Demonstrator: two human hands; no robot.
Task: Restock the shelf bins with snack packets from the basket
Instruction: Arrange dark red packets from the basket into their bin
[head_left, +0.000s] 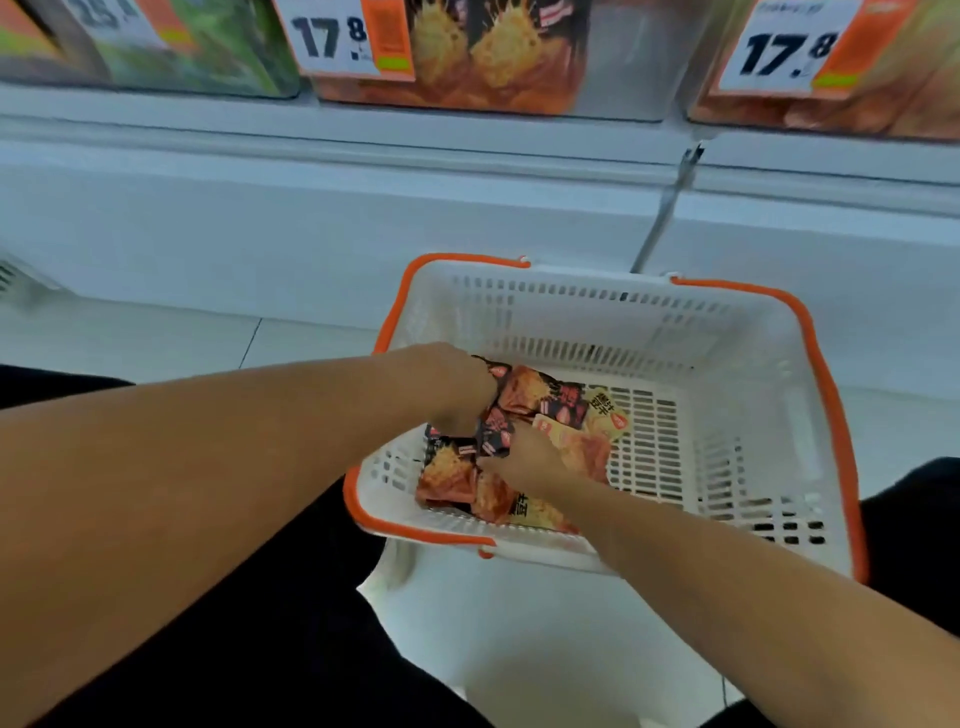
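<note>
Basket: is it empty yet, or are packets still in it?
Not empty. The basket holds a small pile of snack packets on its left side; the left hand and right hand are on them.

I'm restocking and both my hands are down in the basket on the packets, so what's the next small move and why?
Probably close both hands on a bunch of packets and lift them clear. The left hand and right hand are already among the snack packets heaped at the left end of the basket, and the shelf bins above are the target. Whether either hand already grips a packet is unclear.
</note>
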